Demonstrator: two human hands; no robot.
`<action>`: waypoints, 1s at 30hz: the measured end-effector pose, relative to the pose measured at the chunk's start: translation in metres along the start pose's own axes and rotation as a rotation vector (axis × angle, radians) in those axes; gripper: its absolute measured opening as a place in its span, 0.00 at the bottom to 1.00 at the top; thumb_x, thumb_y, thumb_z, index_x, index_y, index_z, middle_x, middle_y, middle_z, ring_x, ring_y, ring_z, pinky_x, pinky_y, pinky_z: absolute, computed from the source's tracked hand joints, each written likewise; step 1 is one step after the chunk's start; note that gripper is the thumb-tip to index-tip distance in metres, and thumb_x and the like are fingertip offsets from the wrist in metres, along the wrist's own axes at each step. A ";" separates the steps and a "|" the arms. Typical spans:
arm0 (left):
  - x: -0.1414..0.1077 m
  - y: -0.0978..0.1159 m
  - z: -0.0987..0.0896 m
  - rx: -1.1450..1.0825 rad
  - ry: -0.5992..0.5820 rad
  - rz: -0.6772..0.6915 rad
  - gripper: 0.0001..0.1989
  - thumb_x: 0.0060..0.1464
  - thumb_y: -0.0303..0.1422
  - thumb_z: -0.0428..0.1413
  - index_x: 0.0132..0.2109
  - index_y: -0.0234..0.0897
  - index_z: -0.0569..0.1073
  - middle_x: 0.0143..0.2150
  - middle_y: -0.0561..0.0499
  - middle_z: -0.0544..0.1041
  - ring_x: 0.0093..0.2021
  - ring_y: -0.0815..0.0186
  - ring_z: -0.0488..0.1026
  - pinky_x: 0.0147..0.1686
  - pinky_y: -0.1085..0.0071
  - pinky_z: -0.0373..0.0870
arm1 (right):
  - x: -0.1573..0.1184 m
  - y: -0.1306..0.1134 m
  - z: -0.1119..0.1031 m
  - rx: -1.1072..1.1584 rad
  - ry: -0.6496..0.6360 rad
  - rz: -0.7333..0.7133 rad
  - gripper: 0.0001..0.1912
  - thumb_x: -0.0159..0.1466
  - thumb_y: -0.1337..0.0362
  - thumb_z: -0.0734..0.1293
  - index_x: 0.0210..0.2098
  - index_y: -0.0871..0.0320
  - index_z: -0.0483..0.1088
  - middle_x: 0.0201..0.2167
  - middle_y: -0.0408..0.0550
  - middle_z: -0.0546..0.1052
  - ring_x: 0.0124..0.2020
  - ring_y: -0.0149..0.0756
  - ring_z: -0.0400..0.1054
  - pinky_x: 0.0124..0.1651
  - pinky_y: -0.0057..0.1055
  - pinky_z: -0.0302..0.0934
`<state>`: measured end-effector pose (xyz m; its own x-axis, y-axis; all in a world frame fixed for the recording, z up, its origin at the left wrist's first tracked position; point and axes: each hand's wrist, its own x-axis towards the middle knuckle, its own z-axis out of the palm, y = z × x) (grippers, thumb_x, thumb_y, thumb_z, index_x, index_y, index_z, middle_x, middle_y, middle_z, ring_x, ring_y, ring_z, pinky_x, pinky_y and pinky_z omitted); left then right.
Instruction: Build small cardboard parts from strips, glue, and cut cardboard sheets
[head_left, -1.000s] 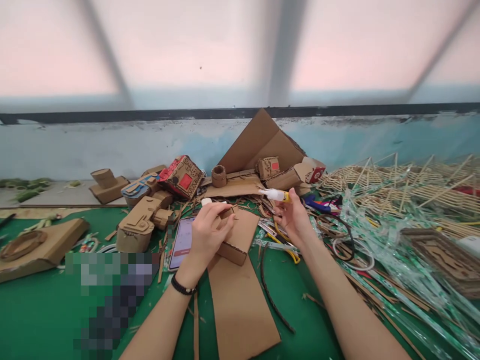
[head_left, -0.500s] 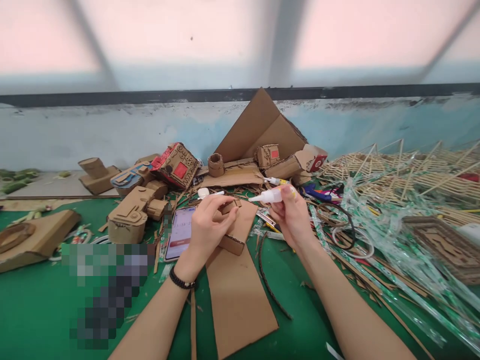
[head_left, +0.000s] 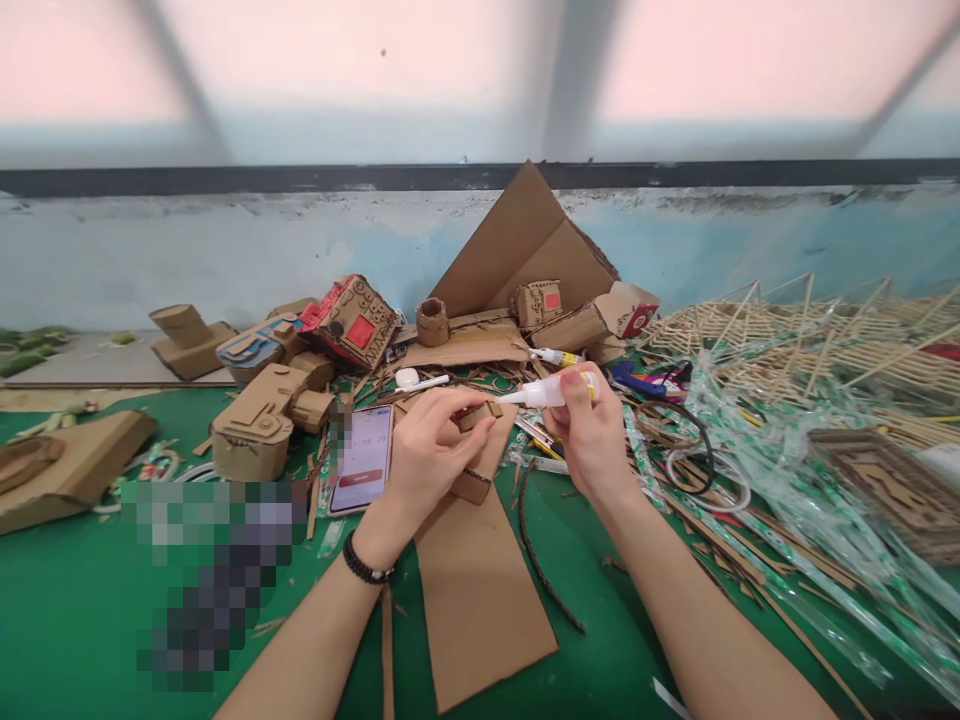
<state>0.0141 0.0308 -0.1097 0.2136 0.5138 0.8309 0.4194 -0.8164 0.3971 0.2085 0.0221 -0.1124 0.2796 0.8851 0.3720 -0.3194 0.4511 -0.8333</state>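
Between the thumb and fingers of my left hand (head_left: pixel 429 450) is a small cardboard piece (head_left: pixel 478 412), partly covered by the fingers. My right hand (head_left: pixel 596 440) grips a white glue bottle (head_left: pixel 551 390), tilted so its narrow nozzle points left. The nozzle tip is at the right end of the small piece; whether they touch I cannot tell. Below my left hand, a folded cardboard strip (head_left: pixel 472 487) rests at the upper part of a long flat cardboard sheet (head_left: pixel 487 600).
A phone (head_left: pixel 364 460) lies left of my left hand. Cardboard camera models (head_left: pixel 259 420) stand farther left. A second glue bottle (head_left: pixel 556 357), a utility knife (head_left: pixel 536 432) and blue-handled scissors (head_left: pixel 634 382) lie behind. Plastic strips (head_left: pixel 787 520) and thin sticks (head_left: pixel 810 330) crowd the right.
My left hand has shifted slightly right with the small cardboard piece, bringing its end up to the glue nozzle. My right hand keeps hold of the bottle, a little farther right.
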 end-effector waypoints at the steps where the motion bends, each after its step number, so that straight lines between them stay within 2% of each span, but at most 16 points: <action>1: 0.000 0.000 0.000 -0.001 0.001 -0.006 0.08 0.63 0.30 0.64 0.49 0.40 0.78 0.46 0.48 0.84 0.47 0.61 0.81 0.51 0.62 0.78 | 0.000 0.000 0.000 0.001 -0.003 -0.002 0.21 0.67 0.46 0.73 0.33 0.54 0.66 0.20 0.31 0.53 0.17 0.23 0.44 0.19 0.24 0.43; 13: 0.001 0.002 0.000 -0.024 -0.004 -0.012 0.08 0.61 0.29 0.65 0.48 0.39 0.79 0.45 0.48 0.84 0.46 0.62 0.81 0.48 0.66 0.77 | -0.003 0.000 0.003 0.022 0.001 -0.003 0.20 0.67 0.47 0.74 0.33 0.54 0.66 0.20 0.31 0.54 0.17 0.23 0.42 0.18 0.23 0.43; 21: 0.002 0.003 0.000 -0.037 -0.006 -0.025 0.08 0.61 0.29 0.65 0.47 0.39 0.79 0.45 0.48 0.84 0.47 0.62 0.81 0.50 0.64 0.77 | -0.003 -0.001 0.004 0.032 0.012 0.008 0.23 0.64 0.46 0.76 0.32 0.54 0.65 0.20 0.31 0.55 0.17 0.22 0.42 0.17 0.23 0.43; 26: 0.003 0.005 0.000 -0.060 -0.014 -0.038 0.08 0.62 0.28 0.65 0.48 0.39 0.79 0.44 0.48 0.84 0.45 0.63 0.81 0.44 0.68 0.78 | -0.003 -0.002 0.006 0.039 0.012 0.014 0.22 0.63 0.48 0.78 0.32 0.55 0.66 0.21 0.32 0.59 0.16 0.21 0.45 0.16 0.22 0.43; 30: 0.003 0.005 0.000 -0.068 -0.010 -0.043 0.07 0.62 0.29 0.65 0.48 0.38 0.79 0.44 0.47 0.84 0.45 0.63 0.81 0.43 0.68 0.78 | -0.003 -0.003 0.007 0.040 0.016 0.014 0.22 0.63 0.49 0.78 0.32 0.55 0.66 0.20 0.31 0.58 0.15 0.20 0.45 0.16 0.21 0.44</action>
<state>0.0173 0.0281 -0.1052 0.2052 0.5514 0.8086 0.3673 -0.8092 0.4585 0.2023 0.0189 -0.1082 0.2895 0.8894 0.3537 -0.3593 0.4435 -0.8211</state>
